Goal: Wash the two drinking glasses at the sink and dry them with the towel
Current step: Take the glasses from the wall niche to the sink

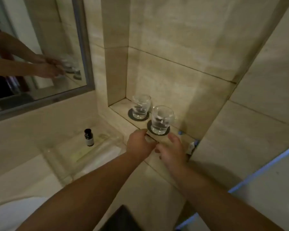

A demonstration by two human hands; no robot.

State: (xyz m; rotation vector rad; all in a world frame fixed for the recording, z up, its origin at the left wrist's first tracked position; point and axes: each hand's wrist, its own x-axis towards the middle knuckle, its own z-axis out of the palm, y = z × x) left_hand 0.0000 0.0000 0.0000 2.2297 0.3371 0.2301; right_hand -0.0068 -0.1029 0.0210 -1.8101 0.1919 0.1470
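Two clear drinking glasses stand upright on dark round coasters on a stone niche shelf [118, 105]. The far glass [141, 106] is to the left and the near glass [162, 120] sits close to the shelf's front edge. My left hand [139, 144] is just below the shelf edge with its fingers curled, and nothing shows in it. My right hand [172, 150] is beside it, fingers apart, its fingertips just below the near glass's coaster. Neither hand touches a glass. No towel is in view.
A small dark bottle [88, 137] stands on a clear tray [70, 154] on the counter to the left. A framed mirror [40, 47] hangs at the upper left. Small packets [192, 145] lie at the shelf's right end. A dark object [122, 219] is at the bottom.
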